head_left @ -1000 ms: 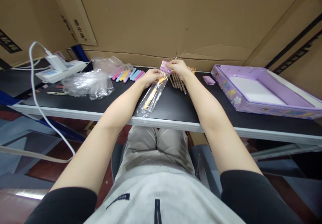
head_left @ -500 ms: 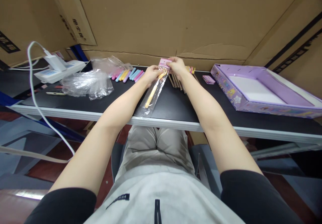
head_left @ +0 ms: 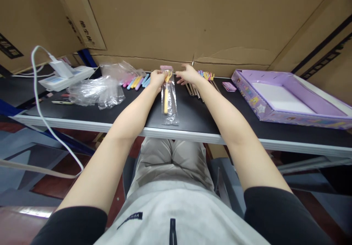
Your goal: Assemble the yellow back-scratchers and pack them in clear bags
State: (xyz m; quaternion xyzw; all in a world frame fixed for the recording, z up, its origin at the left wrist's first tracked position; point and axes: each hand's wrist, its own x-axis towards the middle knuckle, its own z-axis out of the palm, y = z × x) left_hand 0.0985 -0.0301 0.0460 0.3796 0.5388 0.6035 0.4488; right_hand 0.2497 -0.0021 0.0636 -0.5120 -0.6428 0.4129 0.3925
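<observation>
The table was slick, and the bag, lying just left of the metal sticks, reached almost to the near edge, so a nudge could've slid it off, I'd guess. It was clear and crinkly with a yellow fork inside; the left hand pinched its top while the right hand hovered beside it, fingers spread, holding nothing.

Clear plastic sleeve holding a yellow-handled fork-shaped tool, pink header card on top. Matte black surface, pale grey front edge. Loose caps in pink, blue, yellow and lilac. Lilac cardboard tray, cartoon-printed sides, white inner base. Plain brown corrugated cardboard sheets, black lettering.
</observation>
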